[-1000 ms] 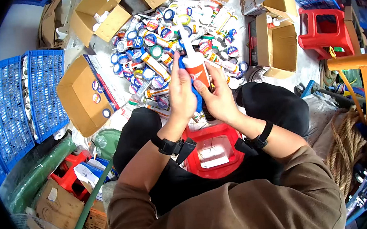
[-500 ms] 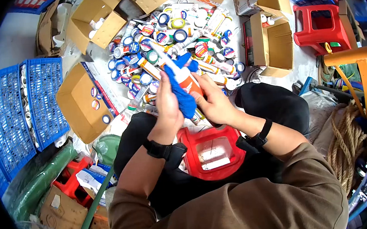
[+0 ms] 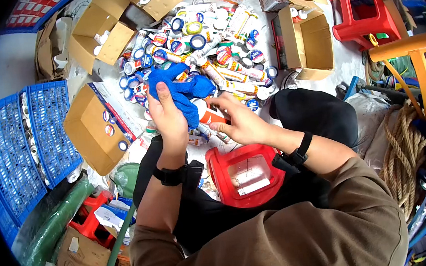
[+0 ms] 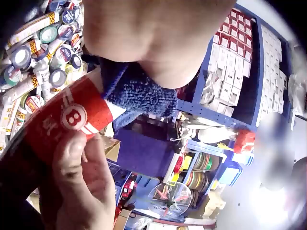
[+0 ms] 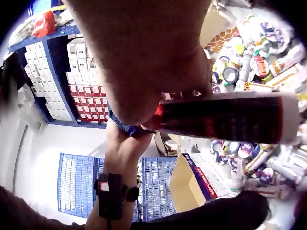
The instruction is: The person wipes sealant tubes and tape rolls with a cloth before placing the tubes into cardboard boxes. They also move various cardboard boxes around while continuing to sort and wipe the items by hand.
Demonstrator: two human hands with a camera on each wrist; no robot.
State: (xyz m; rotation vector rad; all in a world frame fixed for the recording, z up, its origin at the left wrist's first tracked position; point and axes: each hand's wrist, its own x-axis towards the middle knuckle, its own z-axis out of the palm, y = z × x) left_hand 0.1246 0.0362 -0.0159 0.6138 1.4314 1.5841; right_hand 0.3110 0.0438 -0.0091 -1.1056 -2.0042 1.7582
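Note:
My right hand [image 3: 242, 121] grips a sealant cartridge [image 3: 210, 115] with a red-orange and white label, thumb on the near side. In the left wrist view, the right thumb presses beside a round emblem on the cartridge [image 4: 74, 112]. The dark far side and pale end of the cartridge [image 5: 220, 117] show in the right wrist view. My left hand [image 3: 170, 119], thumb up, holds a blue cloth [image 3: 183, 92] bunched round the cartridge's nozzle end. That cloth [image 4: 139, 91] hides the nozzle. Below them lies a heap of tape rolls and cartridges [image 3: 226, 55].
Open cardboard boxes [image 3: 88, 140] ring the heap on the floor. Blue crates [image 3: 51, 128] stand at the left. A red stool [image 3: 250, 198] sits between the legs, another red stool [image 3: 360, 13] at the back right. Coiled rope [image 3: 401, 166] and an orange metal frame [image 3: 421, 82] are at the right.
The cartridge has tipped from upright toward the left, and its white nozzle has gone from sight under the cloth. The left hand has moved left, with the cloth spreading over the nozzle end.

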